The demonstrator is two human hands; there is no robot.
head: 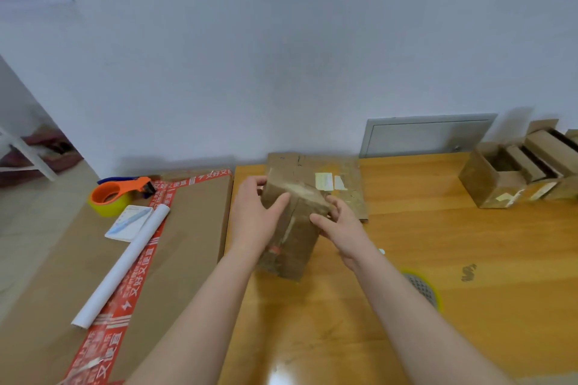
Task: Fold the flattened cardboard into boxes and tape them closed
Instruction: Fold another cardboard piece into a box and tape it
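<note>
Gripping the closed cardboard box (292, 248) are left hand (254, 212) and right hand (342, 226).

red tape (137, 278) on large carton (194, 228) | reads "又好又便宜" | white labels (323, 181) on flat cardboard (350, 197) illegible

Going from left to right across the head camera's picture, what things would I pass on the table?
Orange tape dispenser → left hand → cardboard box held between the hands → right hand → yellow tape roll → open boxes at far right.

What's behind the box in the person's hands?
A flattened cardboard sheet with pale labels lies on the table behind the box; the box hides its left part.
</note>
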